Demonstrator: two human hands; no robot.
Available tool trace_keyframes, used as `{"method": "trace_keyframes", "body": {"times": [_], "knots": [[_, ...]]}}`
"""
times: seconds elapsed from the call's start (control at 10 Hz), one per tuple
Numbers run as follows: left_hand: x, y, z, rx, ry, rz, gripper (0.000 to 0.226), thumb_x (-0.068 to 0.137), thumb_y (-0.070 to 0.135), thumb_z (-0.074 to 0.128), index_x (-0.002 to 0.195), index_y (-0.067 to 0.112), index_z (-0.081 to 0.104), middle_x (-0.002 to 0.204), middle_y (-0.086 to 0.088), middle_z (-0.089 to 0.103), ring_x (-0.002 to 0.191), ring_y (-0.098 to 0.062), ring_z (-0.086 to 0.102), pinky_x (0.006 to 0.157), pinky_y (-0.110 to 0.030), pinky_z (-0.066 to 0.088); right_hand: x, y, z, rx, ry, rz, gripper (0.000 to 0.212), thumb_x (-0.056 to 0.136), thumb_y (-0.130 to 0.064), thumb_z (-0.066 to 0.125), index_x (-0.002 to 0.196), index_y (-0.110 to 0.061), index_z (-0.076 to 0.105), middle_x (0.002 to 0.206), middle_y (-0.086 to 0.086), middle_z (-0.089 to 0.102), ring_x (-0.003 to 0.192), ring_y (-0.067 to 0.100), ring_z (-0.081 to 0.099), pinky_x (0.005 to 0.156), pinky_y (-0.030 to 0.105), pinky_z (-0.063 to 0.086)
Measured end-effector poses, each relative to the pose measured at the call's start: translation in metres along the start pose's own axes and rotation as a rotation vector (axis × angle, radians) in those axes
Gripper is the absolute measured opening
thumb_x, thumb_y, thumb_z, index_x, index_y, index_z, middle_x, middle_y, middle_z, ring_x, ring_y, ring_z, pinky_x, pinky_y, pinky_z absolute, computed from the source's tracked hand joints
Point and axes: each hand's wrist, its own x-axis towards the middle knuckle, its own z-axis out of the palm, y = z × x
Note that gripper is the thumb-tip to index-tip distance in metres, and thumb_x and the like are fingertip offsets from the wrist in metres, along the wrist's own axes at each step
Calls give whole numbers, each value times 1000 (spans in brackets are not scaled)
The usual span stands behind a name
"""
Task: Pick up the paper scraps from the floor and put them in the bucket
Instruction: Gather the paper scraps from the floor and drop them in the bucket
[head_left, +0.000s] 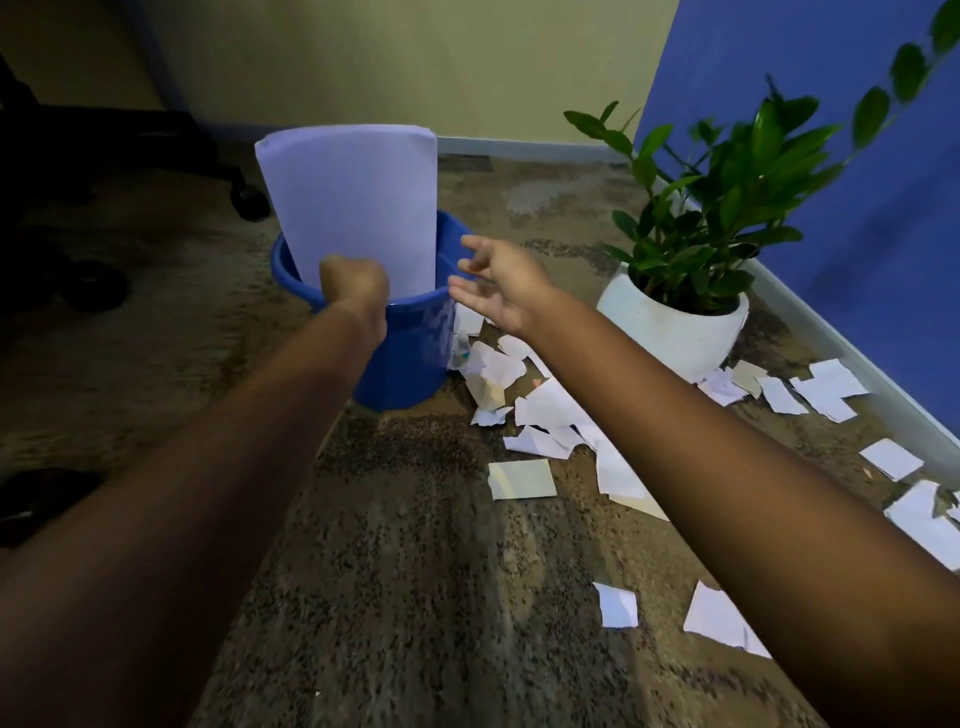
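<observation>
1. Blue bucket (410, 353) stands upright on the speckled floor (415, 545). One large white sheet (358, 202) stands on end inside it, and most of the sheet sticks up above the rim. Anything else in the bucket is hidden.
2. Left hand (356, 283) is at the bucket's near rim, in front of the sheet's lower part. Back of the hand faces the camera and the grip is curled together. Cannot tell whether it holds the sheet, the rim or nothing.
3. Right hand (498, 291) is in the air just right of the bucket's rim. Grip is apart with fingers spread, holding nothing.
4. Paper scraps (545, 410) lie on the floor to the right of the bucket. The nearest ones are against its base, and the rest trail away to the right and toward the camera.
5. White pot (670, 327) with a green plant (717, 218) sits on the floor right of the bucket, beyond the nearest scraps.
6. Dark chair base (156, 140) is left of and behind the bucket.
</observation>
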Motion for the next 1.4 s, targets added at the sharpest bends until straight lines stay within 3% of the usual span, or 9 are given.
{"method": "trace_keyframes", "body": {"times": [0.1, 0.2, 0.3, 0.4, 0.6, 0.8, 1.0, 1.2, 1.4], "knots": [[-15, -12, 10, -402, 176, 141, 44, 95, -4, 33, 138, 1, 38, 138, -15, 47, 124, -25, 50, 87, -20, 48, -18, 11, -32, -64, 12, 23, 34, 96, -5, 37, 128, -3, 50, 116, 19, 58, 114, 31, 59, 90, 33, 47], [-47, -27, 30, -219, 263, 289, 48, 91, -12, 34, 135, 7, 43, 143, -16, 38, 132, -26, 41, 107, -21, 30, -38, 34, -72, -301, 42, 63, 31, 98, -9, 36, 123, -2, 53, 94, 11, 58, 83, 16, 62, 85, 32, 50], [-81, -51, 51, -45, 256, 426, 52, 88, -14, 40, 135, 8, 43, 141, -13, 37, 131, -23, 41, 110, -16, 21, -56, 69, -119, -669, 78, 93, 27, 96, -7, 40, 116, -2, 58, 100, 12, 58, 72, 15, 56, 65, 25, 47], [-107, -82, 72, 147, 99, 522, 53, 87, -12, 47, 135, 9, 44, 138, -12, 39, 124, -22, 46, 105, -22, 39, -72, 110, -165, -1098, 12, 119, 27, 92, -13, 53, 118, -6, 58, 121, 13, 60, 107, 26, 58, 86, 29, 45], [-140, -137, 99, 535, -443, 495, 50, 91, 4, 50, 138, 15, 41, 145, -8, 35, 133, -20, 38, 107, -25, 36, -111, 163, -212, -1434, -149, 195, 77, 78, -40, 70, 143, -20, 33, 152, 12, 25, 139, 30, 27, 113, 37, 30], [-174, -171, 114, 803, -729, 573, 43, 94, 17, 47, 137, 11, 41, 145, -11, 38, 134, -23, 38, 111, -28, 33, -139, 182, -220, -1605, -104, 30, 56, 87, -30, 60, 137, -17, 40, 147, 5, 33, 132, 26, 34, 108, 32, 31], [-199, -172, 133, 765, -807, 575, 34, 96, 25, 46, 121, 6, 57, 131, -13, 52, 121, -23, 48, 96, -28, 37, -148, 187, -222, -1470, -30, -50, 27, 92, -12, 49, 115, -4, 62, 122, 14, 58, 112, 29, 54, 89, 32, 42], [-211, -162, 146, 362, -795, 358, 19, 89, -1, 54, 99, -12, 66, 104, -30, 68, 94, -34, 66, 74, -33, 47, -160, 167, -235, -1170, 89, -96, 12, 87, -11, 57, 97, -17, 58, 113, 14, 65, 90, 15, 52, 61, 11, 32], [-221, -154, 166, 392, -699, 256, 24, 88, 9, 60, 107, -6, 66, 114, -20, 68, 107, -28, 64, 87, -28, 49, -169, 153, -279, -1583, 337, 78, 55, 86, -42, 59, 134, -21, 41, 147, 5, 36, 136, 26, 31, 108, 39, 32]]}}
